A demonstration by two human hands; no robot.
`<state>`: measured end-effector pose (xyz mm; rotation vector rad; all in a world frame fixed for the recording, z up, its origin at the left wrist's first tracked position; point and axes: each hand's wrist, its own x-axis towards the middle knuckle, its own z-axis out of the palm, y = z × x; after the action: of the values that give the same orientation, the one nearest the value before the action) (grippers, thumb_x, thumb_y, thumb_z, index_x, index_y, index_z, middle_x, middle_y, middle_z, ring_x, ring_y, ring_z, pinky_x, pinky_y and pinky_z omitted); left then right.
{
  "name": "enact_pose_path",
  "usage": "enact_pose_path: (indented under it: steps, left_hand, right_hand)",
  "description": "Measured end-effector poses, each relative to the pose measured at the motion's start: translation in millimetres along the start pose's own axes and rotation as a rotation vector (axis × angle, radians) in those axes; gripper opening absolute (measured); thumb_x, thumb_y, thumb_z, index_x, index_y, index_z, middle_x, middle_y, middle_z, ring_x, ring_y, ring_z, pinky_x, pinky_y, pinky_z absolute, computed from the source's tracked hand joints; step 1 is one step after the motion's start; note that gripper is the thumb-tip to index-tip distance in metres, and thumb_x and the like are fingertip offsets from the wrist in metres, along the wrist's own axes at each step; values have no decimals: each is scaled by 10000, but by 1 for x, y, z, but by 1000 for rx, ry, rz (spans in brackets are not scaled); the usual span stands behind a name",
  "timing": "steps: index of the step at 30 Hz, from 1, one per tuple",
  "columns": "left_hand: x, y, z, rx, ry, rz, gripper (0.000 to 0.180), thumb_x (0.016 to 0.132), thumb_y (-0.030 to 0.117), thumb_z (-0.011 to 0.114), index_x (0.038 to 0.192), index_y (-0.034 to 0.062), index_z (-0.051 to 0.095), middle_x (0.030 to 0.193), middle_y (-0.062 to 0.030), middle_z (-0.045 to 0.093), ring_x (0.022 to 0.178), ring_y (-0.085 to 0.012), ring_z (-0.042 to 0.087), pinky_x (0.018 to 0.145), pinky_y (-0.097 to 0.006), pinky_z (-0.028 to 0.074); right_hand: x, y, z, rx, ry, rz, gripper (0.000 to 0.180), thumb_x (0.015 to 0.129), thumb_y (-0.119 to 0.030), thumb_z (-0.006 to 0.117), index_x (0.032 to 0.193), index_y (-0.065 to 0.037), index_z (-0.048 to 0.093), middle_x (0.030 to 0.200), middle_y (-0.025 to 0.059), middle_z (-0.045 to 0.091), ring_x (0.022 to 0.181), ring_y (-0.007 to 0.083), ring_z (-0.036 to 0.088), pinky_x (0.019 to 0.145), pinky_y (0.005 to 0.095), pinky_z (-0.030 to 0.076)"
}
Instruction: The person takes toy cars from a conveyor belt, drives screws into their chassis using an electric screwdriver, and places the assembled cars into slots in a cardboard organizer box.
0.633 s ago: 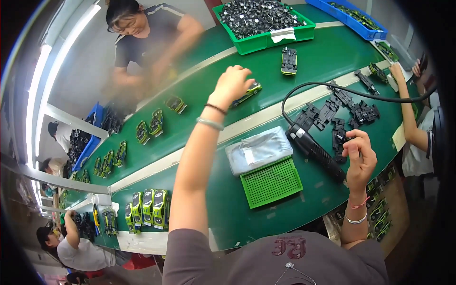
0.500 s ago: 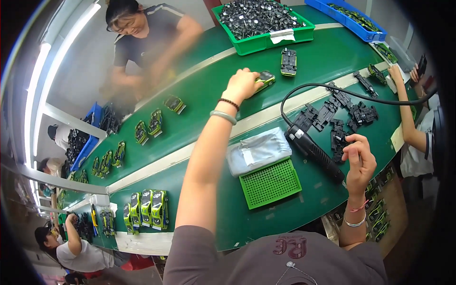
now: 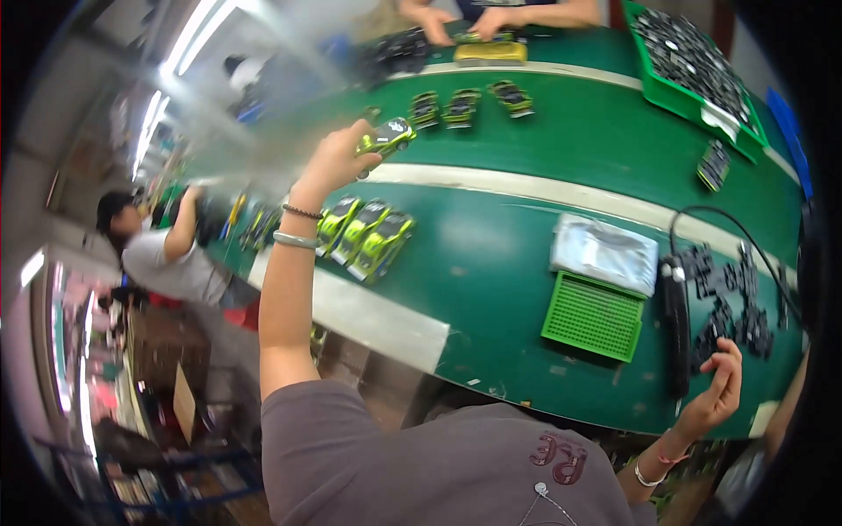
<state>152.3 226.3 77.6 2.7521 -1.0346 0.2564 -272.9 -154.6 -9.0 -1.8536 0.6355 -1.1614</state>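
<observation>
Currently, the left grip (image 3: 335,165) is closed around the lime-and-black toy car (image 3: 391,136), which projects to its right. The car is probably light, stiff and slick; hold it by the sides. The loosely curled right grip (image 3: 712,401) appears unloaded, the electric screwdriver (image 3: 678,337) just to its left.

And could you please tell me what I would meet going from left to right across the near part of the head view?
Co-worker in a pale top → left hand holding a green-and-black toy car → silvery packet → black handheld tool → right hand.
</observation>
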Motion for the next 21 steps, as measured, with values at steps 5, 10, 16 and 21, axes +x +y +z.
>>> enact_pose_path:
  steps: [5,10,16,21]
  left_hand:
    - [-89,-20,-38,-41,83,-204,365,750,208,696,1032,49,525,850,-116,622,677,-218,593,632,-321,470]
    - [-179,-31,-43,-108,136,-460,371,775,201,677,1072,46,516,883,-112,625,711,-166,598,641,-290,476]
    - [-348,-94,2,-72,351,-851,389,764,233,698,1064,45,535,862,-103,642,762,-146,612,681,-276,481]
    - [-442,-98,66,-62,172,-1522,415,700,341,721,936,32,576,916,-155,634,848,-268,611,741,-356,472]
  right_hand:
    - [4,-5,15,3,-109,-125,266,934,-101,392,749,50,509,841,148,564,830,180,524,766,274,392]
    - [7,-3,17,-8,-139,-138,271,940,-113,410,775,66,528,916,146,592,755,147,497,775,273,410]
    - [23,28,-9,-74,-165,-154,267,935,-124,440,985,90,591,852,78,585,722,119,482,739,247,421]
    - [24,-2,2,-191,-46,-185,297,911,-215,491,866,44,630,746,88,599,652,175,531,625,281,434]
